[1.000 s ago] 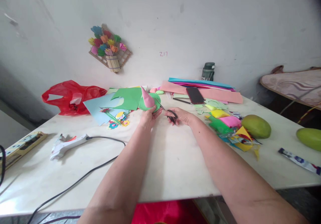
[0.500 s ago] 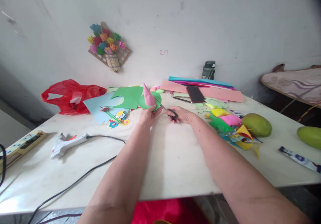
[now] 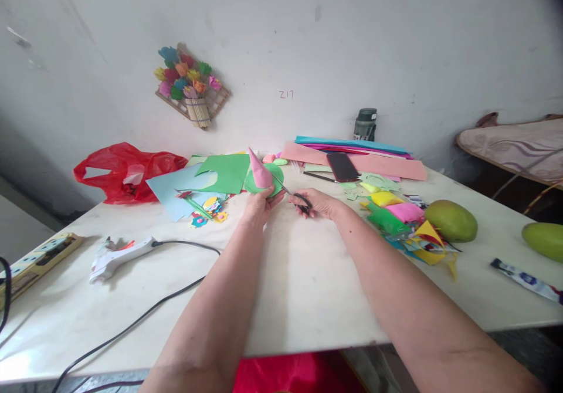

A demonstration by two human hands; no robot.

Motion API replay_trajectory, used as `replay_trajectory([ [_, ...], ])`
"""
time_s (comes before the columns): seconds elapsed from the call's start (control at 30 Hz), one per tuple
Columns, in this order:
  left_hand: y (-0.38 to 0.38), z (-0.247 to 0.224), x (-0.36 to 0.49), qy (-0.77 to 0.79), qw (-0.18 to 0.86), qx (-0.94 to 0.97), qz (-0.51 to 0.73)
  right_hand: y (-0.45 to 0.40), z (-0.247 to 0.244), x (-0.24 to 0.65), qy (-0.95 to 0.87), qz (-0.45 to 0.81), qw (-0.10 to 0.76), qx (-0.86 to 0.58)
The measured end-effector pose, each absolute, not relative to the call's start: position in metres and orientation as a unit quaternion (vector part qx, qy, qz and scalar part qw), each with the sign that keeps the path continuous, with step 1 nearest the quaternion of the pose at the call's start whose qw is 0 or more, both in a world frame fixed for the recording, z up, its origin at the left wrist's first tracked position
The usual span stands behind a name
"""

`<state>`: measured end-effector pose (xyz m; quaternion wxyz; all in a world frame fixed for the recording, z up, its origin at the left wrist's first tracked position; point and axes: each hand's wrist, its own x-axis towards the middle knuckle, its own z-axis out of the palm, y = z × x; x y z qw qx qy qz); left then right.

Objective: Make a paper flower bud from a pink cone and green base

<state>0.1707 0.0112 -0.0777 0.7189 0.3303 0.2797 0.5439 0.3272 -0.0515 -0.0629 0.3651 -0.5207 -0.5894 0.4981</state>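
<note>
The white counter (image 3: 308, 299) carries everything, and at its middle, toward the far side, a green sheet (image 3: 231, 170) with a curved cutout lies just left of the work. The left hand (image 3: 264, 205) has its grip pinching the near edge of a green disc, thumb on top; the right hand (image 3: 319, 202) has its grip wrapped around scissor handles. That green disc (image 3: 250, 183), raised in front of the far paper pile, looks like thin paper or foam: light, bendy and easily creased, so the rim is the place to hold it, pinched flat with little pressure. The pink cone (image 3: 260, 173) stands on it, tilted left, and seems light and hollow; its narrow tip would probably dent or bend first, so the broad base is the safer hold. The dark-handled scissors (image 3: 302, 203) are likely the heaviest and only stiff piece here, best taken by the loops; their blades reach the disc's right side, but whether they are parted I cannot tell.
</note>
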Motion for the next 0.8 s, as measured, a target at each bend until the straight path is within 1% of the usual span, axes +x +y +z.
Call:
replay_trajectory([
  [0.8,0.0116,-0.0746,0.1705,0.305,0.744,0.279,0.525,-0.0469,-0.07,0.327,-0.592,0.506,0.362,-0.513],
])
